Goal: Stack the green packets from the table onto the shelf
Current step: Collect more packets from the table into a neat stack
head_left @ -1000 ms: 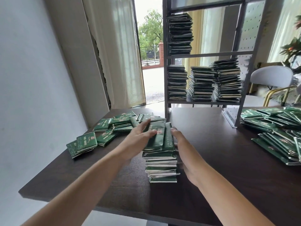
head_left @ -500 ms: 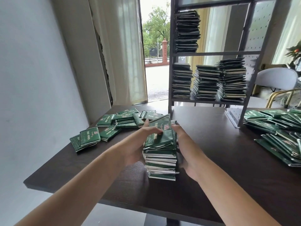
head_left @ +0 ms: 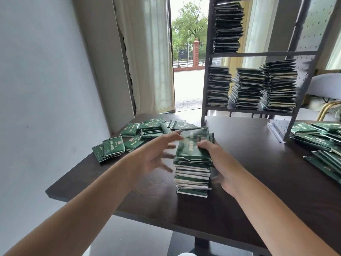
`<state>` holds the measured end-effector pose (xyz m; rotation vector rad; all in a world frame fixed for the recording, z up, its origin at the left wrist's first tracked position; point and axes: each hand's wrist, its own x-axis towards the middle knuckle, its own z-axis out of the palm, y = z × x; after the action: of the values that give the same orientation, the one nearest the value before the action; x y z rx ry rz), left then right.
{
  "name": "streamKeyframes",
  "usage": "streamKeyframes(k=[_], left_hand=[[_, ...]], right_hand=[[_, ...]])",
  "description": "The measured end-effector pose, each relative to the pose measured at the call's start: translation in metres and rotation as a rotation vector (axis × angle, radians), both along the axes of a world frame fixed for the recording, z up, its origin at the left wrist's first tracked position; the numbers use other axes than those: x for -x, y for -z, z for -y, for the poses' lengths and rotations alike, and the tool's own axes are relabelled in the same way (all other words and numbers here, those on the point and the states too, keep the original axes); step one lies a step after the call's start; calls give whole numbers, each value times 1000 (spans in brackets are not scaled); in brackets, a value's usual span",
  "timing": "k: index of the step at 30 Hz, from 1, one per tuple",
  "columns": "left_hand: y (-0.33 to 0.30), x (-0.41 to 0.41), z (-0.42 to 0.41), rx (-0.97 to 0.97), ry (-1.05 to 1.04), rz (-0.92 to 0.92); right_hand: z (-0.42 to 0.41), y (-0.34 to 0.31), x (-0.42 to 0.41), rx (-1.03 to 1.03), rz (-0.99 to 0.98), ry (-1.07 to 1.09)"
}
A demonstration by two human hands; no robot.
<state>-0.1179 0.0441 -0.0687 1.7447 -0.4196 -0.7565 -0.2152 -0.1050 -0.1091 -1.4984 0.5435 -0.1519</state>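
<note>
A tall stack of green packets (head_left: 192,174) stands on the dark table (head_left: 258,191) in front of me. My right hand (head_left: 219,163) holds the stack's right side, thumb curled over the tilted top packets and fingers down along the side. My left hand (head_left: 153,157) hovers just left of the stack with fingers spread and blurred, its fingertips near the top packet's edge. The dark metal shelf (head_left: 262,53) stands at the table's far side, with three packet stacks (head_left: 247,89) on its lower level and one stack (head_left: 227,28) above.
Loose green packets (head_left: 147,130) lie scattered at the table's far left, and another pile (head_left: 321,141) spreads along the right edge. A white wall runs close on the left. Behind the shelf stand a chair (head_left: 324,87) and an open doorway.
My left hand has let go of the top packets and pulled away to the left with fingers spread. My right hand stays on the stack's right side.
</note>
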Motion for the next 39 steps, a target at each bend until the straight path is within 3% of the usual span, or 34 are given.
streamKeyframes(k=[4,6,8,13,22,30,33,36,39], left_hand=[[13,-47,-24,-385,-240,589],[25,-68,-40,-606,-294,741],[38,-87,-54,-753,-328,764],[63,-114,-77,-958,-371,614],[70,-71,-56,-1038,-280,913],[50,-28,-35,-944,-65,945],[47,-17,-19,-991,-10,969],[42,-20,-10,-965,-65,1028],[32,-29,-9,-806,-201,1056]], right_hand=[[1,2,2,5,32,3],[0,3,0,13,44,12],[-2,3,-1,21,41,20],[-1,6,-3,26,58,6],[-1,10,1,28,75,-2],[-3,9,1,18,72,12],[-2,9,2,9,77,12],[-3,7,4,1,85,11],[-4,7,5,0,95,2]])
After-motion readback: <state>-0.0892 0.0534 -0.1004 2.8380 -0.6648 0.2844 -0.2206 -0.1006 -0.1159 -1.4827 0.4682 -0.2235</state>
